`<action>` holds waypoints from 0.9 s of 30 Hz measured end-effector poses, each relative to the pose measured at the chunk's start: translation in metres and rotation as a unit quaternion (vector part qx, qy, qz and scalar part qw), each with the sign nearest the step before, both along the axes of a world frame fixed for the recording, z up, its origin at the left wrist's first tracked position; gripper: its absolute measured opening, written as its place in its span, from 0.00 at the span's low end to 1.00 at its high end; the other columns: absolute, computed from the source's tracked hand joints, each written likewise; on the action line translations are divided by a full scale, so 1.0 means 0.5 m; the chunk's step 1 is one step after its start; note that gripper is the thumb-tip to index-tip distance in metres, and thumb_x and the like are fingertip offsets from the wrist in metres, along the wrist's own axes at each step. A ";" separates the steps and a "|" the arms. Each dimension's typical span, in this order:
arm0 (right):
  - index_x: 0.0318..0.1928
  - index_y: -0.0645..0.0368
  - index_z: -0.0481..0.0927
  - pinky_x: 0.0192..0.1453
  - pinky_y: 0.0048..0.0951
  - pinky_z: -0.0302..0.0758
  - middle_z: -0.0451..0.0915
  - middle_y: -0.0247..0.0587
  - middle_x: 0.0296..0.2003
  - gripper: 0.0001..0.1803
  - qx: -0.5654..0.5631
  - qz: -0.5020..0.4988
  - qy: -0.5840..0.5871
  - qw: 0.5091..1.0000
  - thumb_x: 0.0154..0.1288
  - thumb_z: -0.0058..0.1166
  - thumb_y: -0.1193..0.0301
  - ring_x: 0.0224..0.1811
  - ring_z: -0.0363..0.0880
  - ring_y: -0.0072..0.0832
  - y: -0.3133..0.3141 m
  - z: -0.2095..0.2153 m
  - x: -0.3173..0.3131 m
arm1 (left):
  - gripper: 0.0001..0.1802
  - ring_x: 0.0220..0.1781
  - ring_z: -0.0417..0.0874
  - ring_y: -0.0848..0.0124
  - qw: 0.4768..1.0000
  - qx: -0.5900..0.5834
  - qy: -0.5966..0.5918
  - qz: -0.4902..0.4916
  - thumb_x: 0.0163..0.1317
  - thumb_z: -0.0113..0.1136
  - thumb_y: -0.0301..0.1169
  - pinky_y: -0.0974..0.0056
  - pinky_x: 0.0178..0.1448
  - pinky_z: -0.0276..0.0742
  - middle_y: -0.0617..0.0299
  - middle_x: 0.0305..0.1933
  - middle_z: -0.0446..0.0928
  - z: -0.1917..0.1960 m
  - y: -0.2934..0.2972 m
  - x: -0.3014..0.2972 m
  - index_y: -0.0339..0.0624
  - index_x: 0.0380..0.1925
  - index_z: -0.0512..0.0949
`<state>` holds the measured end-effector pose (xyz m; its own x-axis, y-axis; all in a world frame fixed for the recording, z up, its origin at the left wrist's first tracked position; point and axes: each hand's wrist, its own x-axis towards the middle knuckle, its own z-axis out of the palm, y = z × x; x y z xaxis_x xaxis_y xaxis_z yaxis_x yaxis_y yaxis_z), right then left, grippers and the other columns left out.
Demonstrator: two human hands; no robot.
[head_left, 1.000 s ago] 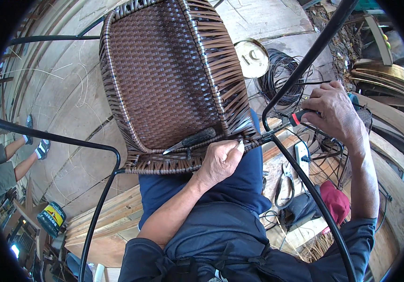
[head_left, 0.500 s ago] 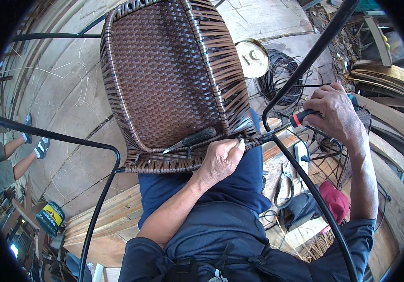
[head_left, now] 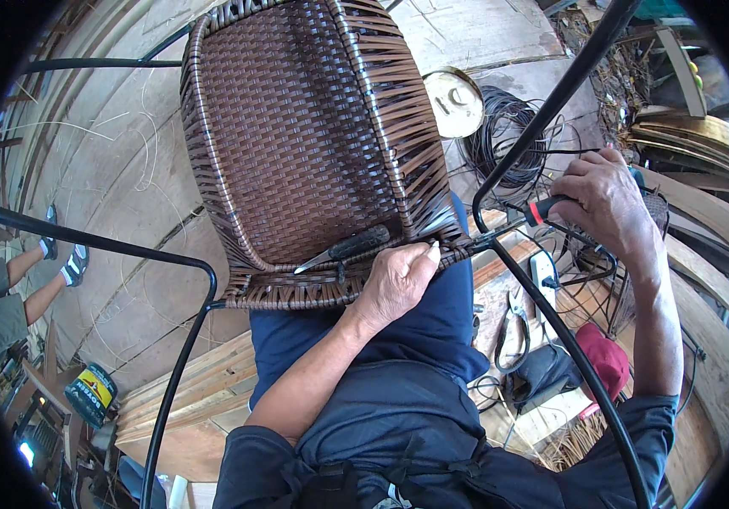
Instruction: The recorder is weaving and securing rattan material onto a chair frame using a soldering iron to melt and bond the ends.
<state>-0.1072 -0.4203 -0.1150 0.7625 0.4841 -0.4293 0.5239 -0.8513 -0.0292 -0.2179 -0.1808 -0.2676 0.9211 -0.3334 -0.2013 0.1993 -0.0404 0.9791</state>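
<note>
A brown woven chair (head_left: 305, 136) with a black metal frame lies across my lap, the wide woven panel turned up. My left hand (head_left: 398, 282) is closed on its near woven edge, thumb toward the right corner. In my right hand (head_left: 603, 199) is a screwdriver (head_left: 542, 209) with a black and red handle; its metal shaft points left to the frame joint at that corner. A thin dark strand runs leftward from the right fingers toward a coil. On the weave beside my left hand rests a dark-handled knife (head_left: 356, 244), its blade pointing left.
Black frame legs (head_left: 534, 297) stick out on both sides. Right of the chair are a round tin (head_left: 453, 103), a coil of dark strand (head_left: 507, 140), a power strip (head_left: 542, 276), shears (head_left: 513, 335) and a maroon cap (head_left: 603, 360). Another person's legs (head_left: 38, 297) show far left.
Almost nothing differs. My left hand and the chair's near edge have shifted very slightly; both hands keep their holds.
</note>
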 end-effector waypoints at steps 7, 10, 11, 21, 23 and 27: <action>0.36 0.57 0.81 0.51 0.38 0.65 0.77 0.39 0.30 0.13 0.008 -0.108 -0.077 0.991 0.56 0.61 0.62 0.39 0.76 0.37 -0.033 0.067 -0.036 | 0.09 0.29 0.83 0.57 0.999 0.019 -0.029 -0.013 0.62 0.57 0.33 0.59 0.35 0.77 0.51 0.23 0.77 0.004 -0.011 -0.004 0.38 0.35 0.74; 0.37 0.59 0.79 0.43 0.40 0.68 0.77 0.44 0.29 0.13 0.000 -0.154 -0.063 0.986 0.59 0.57 0.62 0.36 0.77 0.42 -0.054 0.071 -0.050 | 0.17 0.31 0.84 0.57 0.982 0.123 -0.094 -0.107 0.59 0.60 0.30 0.58 0.36 0.80 0.51 0.28 0.80 0.008 -0.002 0.015 0.42 0.49 0.73; 0.38 0.60 0.78 0.40 0.40 0.69 0.76 0.45 0.29 0.13 -0.002 -0.201 -0.029 0.979 0.61 0.56 0.62 0.34 0.77 0.44 -0.056 0.072 -0.054 | 0.21 0.30 0.85 0.60 0.959 0.190 -0.138 -0.158 0.58 0.61 0.29 0.58 0.34 0.81 0.50 0.28 0.80 0.012 -0.001 0.021 0.42 0.53 0.73; 0.45 0.62 0.73 0.41 0.41 0.70 0.76 0.52 0.34 0.13 0.051 -0.247 0.019 0.968 0.65 0.52 0.68 0.37 0.76 0.49 -0.043 0.094 -0.109 | 0.27 0.28 0.84 0.58 0.895 0.295 -0.188 -0.278 0.56 0.60 0.32 0.57 0.32 0.80 0.51 0.26 0.81 0.034 -0.012 0.041 0.43 0.58 0.71; 0.47 0.62 0.72 0.44 0.42 0.71 0.76 0.53 0.36 0.14 0.064 -0.269 0.022 0.961 0.64 0.52 0.69 0.40 0.76 0.49 -0.060 0.087 -0.142 | 0.27 0.28 0.85 0.59 0.880 0.324 -0.175 -0.300 0.55 0.61 0.32 0.57 0.31 0.80 0.52 0.27 0.82 0.053 -0.015 0.047 0.42 0.56 0.72; 0.53 0.61 0.70 0.42 0.40 0.72 0.76 0.55 0.31 0.19 0.105 -0.406 0.063 0.905 0.60 0.50 0.75 0.36 0.78 0.45 -0.078 0.092 -0.231 | 0.25 0.31 0.85 0.58 0.899 0.297 -0.155 -0.282 0.57 0.61 0.34 0.55 0.34 0.81 0.52 0.31 0.82 0.051 -0.006 0.041 0.45 0.57 0.72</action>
